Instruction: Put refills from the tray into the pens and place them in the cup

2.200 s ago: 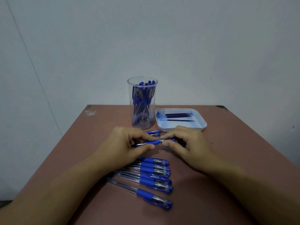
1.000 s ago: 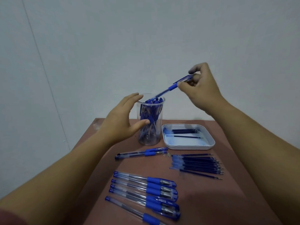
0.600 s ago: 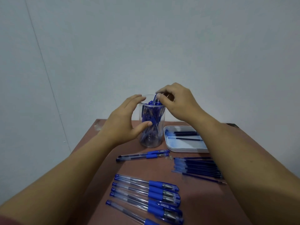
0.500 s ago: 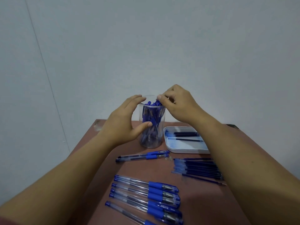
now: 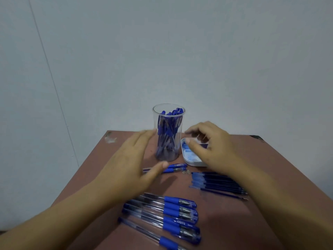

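Note:
A clear plastic cup full of blue pens stands at the back middle of the brown table. To its right lies a white tray, partly covered by my right hand, which hovers over it with fingers loosely spread and empty. My left hand is blurred, open and empty, just left of and in front of the cup. Two pens lie in front of the cup. A row of several blue pens lies near me.
A bundle of loose dark blue refills lies in front of the tray, next to my right forearm. The table ends against a pale wall behind the cup. Its left edge runs diagonally under my left arm.
The pen my right hand held went into the cup. Both hands have let go of the cup and dropped, the right one over the tray, the left one back toward me.

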